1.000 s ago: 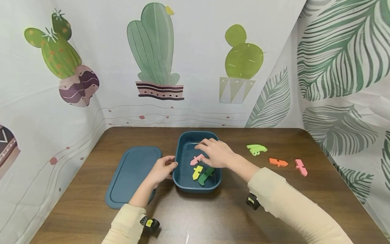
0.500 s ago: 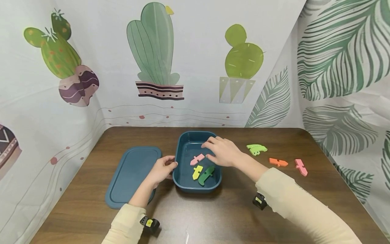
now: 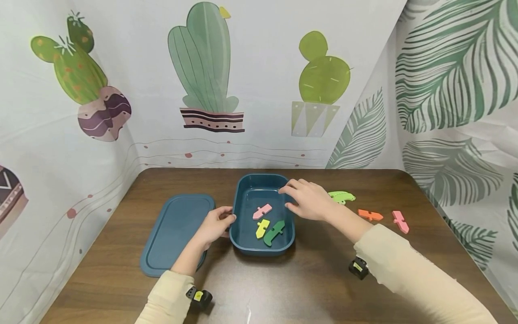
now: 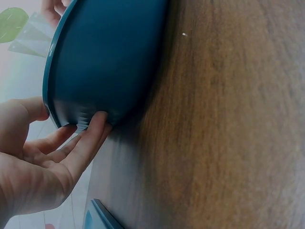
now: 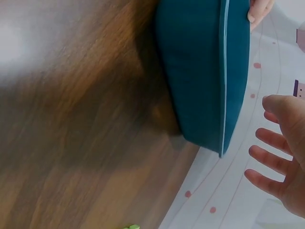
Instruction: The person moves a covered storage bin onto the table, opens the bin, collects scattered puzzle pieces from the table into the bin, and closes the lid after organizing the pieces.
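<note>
A blue rectangular box (image 3: 262, 253) stands on the table with three small flat pieces inside. They are a pink arrow-shaped piece (image 3: 262, 211), a yellow one (image 3: 262, 229) and a curved dark green one (image 3: 274, 233). At the box's left side my left hand (image 3: 213, 227) grips the wall, thumb at the rim and fingers against the outside, plain in the left wrist view. My right hand (image 3: 309, 200) hovers over the right rim with its fingers spread; nothing is between them in the right wrist view (image 5: 286, 152).
A blue lid (image 3: 176, 234) lies flat left of the box. To the right lie a light green animal-shaped piece (image 3: 343, 197), partly behind the right hand, an orange arrow-shaped piece (image 3: 370, 215) and a pink one (image 3: 400, 222). A patterned cloth hangs behind the table.
My right hand has drawn back rightward from above the box's inside to its right rim, uncovering the pieces there. The left hand and the box have stayed put.
</note>
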The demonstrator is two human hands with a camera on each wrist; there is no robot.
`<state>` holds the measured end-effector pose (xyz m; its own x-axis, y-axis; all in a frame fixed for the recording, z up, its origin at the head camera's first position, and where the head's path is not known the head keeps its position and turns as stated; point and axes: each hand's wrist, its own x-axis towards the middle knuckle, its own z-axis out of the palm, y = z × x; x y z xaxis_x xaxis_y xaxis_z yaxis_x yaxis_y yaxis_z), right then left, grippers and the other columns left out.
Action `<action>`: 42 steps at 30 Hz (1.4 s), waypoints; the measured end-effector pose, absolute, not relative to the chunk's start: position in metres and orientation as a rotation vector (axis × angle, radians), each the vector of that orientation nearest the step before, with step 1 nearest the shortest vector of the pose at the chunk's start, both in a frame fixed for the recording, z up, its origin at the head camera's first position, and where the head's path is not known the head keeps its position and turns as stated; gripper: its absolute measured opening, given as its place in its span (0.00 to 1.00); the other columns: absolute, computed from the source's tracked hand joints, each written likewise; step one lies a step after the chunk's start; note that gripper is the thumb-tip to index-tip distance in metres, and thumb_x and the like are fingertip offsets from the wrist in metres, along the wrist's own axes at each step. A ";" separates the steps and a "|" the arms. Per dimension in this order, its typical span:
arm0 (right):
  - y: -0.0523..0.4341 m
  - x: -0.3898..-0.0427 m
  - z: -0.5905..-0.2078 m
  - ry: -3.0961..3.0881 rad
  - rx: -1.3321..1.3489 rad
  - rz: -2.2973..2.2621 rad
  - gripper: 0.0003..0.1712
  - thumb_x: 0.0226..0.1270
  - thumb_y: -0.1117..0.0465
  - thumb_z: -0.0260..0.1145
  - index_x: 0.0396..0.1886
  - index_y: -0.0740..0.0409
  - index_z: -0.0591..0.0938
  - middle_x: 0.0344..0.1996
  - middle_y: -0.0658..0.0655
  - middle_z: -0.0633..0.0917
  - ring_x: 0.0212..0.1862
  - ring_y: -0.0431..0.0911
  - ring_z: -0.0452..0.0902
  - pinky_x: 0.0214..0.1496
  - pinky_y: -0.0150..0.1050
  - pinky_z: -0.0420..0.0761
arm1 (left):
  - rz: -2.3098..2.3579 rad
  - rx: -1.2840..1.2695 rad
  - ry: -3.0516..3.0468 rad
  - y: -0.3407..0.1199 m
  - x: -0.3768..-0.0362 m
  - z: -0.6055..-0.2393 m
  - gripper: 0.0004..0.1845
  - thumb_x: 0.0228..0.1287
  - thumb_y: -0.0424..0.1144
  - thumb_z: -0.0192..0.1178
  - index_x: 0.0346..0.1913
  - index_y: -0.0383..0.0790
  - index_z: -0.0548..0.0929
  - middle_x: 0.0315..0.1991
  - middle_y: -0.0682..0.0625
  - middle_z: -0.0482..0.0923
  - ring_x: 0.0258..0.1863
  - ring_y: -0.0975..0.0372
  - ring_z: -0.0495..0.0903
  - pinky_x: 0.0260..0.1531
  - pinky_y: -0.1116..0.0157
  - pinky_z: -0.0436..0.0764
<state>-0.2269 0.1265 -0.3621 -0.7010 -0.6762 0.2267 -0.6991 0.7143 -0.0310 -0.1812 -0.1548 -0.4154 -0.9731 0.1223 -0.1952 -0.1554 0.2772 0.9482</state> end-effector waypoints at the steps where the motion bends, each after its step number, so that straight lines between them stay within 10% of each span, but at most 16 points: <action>1: 0.128 -0.227 -0.362 -2.723 1.100 0.170 0.19 0.58 0.55 0.65 0.51 0.49 0.79 0.45 0.52 0.78 0.44 0.47 0.74 0.37 0.39 0.79 | 1.762 -0.031 2.317 -0.155 -0.181 -0.415 0.23 0.64 0.33 0.53 0.60 0.25 0.67 0.49 0.32 0.75 0.40 0.50 0.79 0.33 0.56 0.83; 42: 0.199 -0.230 -0.397 -2.751 0.974 0.172 0.22 0.55 0.54 0.67 0.51 0.53 0.78 0.45 0.56 0.78 0.45 0.53 0.76 0.38 0.47 0.80 | 1.792 -0.063 2.314 -0.160 -0.197 -0.445 0.22 0.63 0.35 0.54 0.59 0.30 0.70 0.47 0.37 0.76 0.36 0.55 0.80 0.29 0.57 0.84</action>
